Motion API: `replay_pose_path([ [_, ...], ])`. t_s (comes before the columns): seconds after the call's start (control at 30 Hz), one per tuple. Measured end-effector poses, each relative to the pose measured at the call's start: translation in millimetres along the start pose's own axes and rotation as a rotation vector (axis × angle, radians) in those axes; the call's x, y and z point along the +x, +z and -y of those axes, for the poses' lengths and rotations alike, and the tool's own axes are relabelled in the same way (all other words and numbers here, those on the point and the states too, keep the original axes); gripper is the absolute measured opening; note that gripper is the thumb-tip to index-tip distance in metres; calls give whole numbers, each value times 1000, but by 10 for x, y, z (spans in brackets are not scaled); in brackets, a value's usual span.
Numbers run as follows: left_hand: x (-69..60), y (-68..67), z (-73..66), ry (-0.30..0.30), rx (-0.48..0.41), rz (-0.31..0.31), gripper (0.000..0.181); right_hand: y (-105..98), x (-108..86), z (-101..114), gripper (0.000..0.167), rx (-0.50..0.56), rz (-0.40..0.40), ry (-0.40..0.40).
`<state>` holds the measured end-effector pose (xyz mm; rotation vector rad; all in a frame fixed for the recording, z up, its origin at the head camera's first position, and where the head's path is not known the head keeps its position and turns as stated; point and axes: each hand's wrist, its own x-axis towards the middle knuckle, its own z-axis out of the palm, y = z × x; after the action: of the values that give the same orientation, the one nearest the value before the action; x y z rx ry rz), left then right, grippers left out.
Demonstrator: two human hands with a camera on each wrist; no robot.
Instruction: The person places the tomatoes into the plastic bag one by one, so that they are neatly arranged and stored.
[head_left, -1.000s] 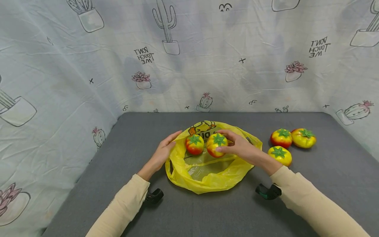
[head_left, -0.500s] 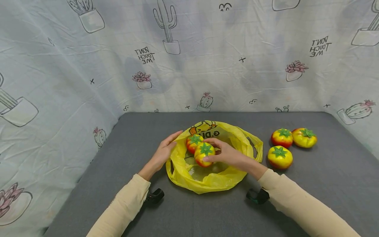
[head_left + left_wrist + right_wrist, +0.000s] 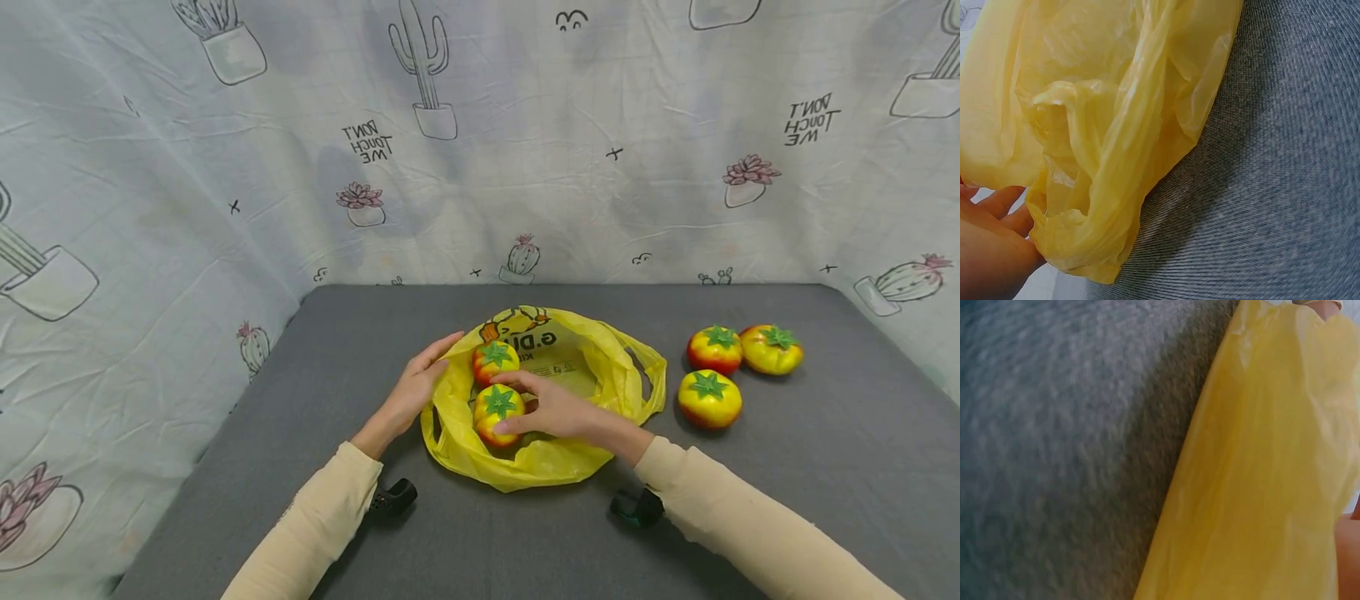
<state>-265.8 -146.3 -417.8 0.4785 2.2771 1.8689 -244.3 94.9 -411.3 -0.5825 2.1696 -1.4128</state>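
A yellow plastic bag (image 3: 619, 350) lies with its mouth spread wide in the head view. My right hand (image 3: 558, 410) reaches inside, its thumb and fingers gripping a yellow-red tomato (image 3: 499, 405) with a green star-shaped top. Behind it, at the bag's left inner wall, sits another red-yellow tomato (image 3: 495, 358). My left hand (image 3: 411, 385) touches the bag's left outside with fairly straight fingers. The left wrist view shows that hand (image 3: 997, 244) beside the bag's crumpled handle (image 3: 1116, 144). In the right wrist view the bag (image 3: 1254, 475) hides most of the right hand.
To the right of the bag stand a red-yellow tomato (image 3: 715, 349), a wide yellow one (image 3: 771, 349) and a yellow one (image 3: 709, 400) nearer the front. They rest on a grey table (image 3: 487, 542). A printed cloth (image 3: 480, 167) hangs behind it.
My right hand has moved left and toward the front with the tomato, past the other one and lower into the bag. The left hand stays at the bag's side.
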Motion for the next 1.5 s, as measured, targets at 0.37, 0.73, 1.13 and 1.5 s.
replay_pose_path([
  [0.37,-1,7,5,8,-9,-4,44,118,27,10,68,29,37,-33],
  [0.73,-5,13,8,9,-17,3,44,145,31,-19,67,27,41,-62],
  [1.13,4,5,10,11,18,-2,45,3,-38,-20,62,35,-11,-42],
  [1.5,-18,12,-19,15,30,-3,44,-197,-127,-16,57,289,-37,-40],
])
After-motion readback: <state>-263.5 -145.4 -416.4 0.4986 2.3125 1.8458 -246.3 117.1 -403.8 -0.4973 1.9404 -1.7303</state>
